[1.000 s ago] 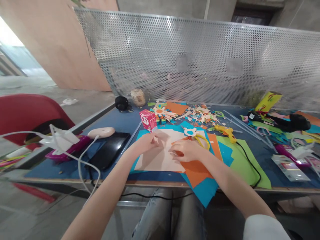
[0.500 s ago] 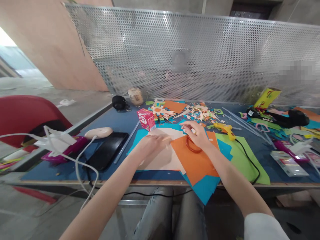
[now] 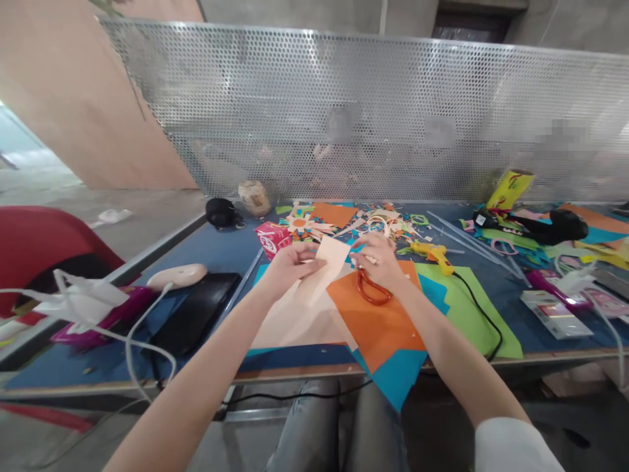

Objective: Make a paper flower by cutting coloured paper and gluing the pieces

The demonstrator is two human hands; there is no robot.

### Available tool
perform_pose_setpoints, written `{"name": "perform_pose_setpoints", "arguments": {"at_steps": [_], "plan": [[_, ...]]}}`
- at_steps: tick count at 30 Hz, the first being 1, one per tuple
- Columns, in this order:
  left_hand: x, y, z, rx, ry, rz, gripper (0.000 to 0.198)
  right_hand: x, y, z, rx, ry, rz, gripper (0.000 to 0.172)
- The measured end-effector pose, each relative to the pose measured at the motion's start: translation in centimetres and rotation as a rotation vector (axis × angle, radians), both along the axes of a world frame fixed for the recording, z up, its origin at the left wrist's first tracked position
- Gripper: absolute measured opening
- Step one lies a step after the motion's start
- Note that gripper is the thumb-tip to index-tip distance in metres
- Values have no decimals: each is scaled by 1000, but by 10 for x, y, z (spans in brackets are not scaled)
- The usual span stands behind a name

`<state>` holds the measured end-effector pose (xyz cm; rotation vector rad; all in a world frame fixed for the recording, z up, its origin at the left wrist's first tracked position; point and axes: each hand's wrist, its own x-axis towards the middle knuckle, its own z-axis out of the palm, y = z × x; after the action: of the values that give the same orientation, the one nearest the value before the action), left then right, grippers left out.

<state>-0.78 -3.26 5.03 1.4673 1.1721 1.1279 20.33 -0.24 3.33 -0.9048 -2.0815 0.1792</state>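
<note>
My left hand (image 3: 299,265) is closed, its thumb and fingers pinching a small pale peach piece of paper (image 3: 333,257) by the left edge. The piece is raised over larger peach sheets (image 3: 289,321). My right hand (image 3: 378,259) is curled close to its right edge; whether the fingertips touch the paper is hard to tell. A red-orange loop handle, apparently of scissors (image 3: 376,298), hangs out below the right palm, over an orange sheet (image 3: 378,328). The blades are hidden.
A yellow glue gun (image 3: 435,254) lies right of my hands on green paper (image 3: 472,301). Paper scraps (image 3: 383,219) and a paper flower (image 3: 299,225) lie behind. A pink box (image 3: 272,239), a black phone (image 3: 201,311) and white cables (image 3: 130,341) are at left.
My left hand has lifted the small peach piece from low over the sheets and turned it upright beside the right hand. The view has shifted slightly.
</note>
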Motion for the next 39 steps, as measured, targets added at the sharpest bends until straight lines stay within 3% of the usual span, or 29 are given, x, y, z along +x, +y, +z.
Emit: {"name": "perform_pose_setpoints", "arguments": {"at_steps": [2, 4, 6, 8, 10, 12, 15, 19, 23, 27, 29, 32, 34, 37, 39], "plan": [[15, 15, -1, 89, 43, 116, 46, -6, 4, -10, -54, -99, -29, 14], [27, 29, -8, 224, 127, 204, 38, -10, 5, -18, -99, -200, -36, 38], [34, 38, -20, 344, 239, 271, 30, -13, 3, -20, -122, -246, -80, 42], [36, 44, -34, 353, 383, 298, 28, -14, -2, -20, -153, -241, -151, 46], [35, 47, -46, 332, 466, 279, 27, -16, -8, -21, -223, -272, -167, 75], [33, 49, -53, 340, 442, 282, 23, -19, -15, -24, -290, -380, -96, 106], [32, 52, -54, 336, 379, 329, 20, -26, -24, -33, -305, -496, 23, 124], [32, 54, -47, 301, 375, 430, 21, -33, -28, -41, -266, -448, -80, 112], [29, 54, -44, 256, 388, 368, 23, -33, -25, -34, -231, -353, -213, 93], [21, 57, -49, 195, 281, 215, 24, -24, -16, -19, -177, -246, -276, 31], [16, 58, -50, 176, 263, 105, 24, -17, -10, -13, -140, -156, -327, 32], [9, 56, -49, 139, 335, -44, 40, -6, 0, -8, -86, -18, -421, 27], [6, 54, -46, 133, 379, -88, 51, 0, 6, -9, -74, 26, -471, 25], [3, 53, -44, 166, 468, -105, 57, 4, 14, -14, -62, 47, -478, 42], [2, 53, -43, 212, 625, -102, 59, 5, 17, -18, -75, 35, -468, 38]]}}
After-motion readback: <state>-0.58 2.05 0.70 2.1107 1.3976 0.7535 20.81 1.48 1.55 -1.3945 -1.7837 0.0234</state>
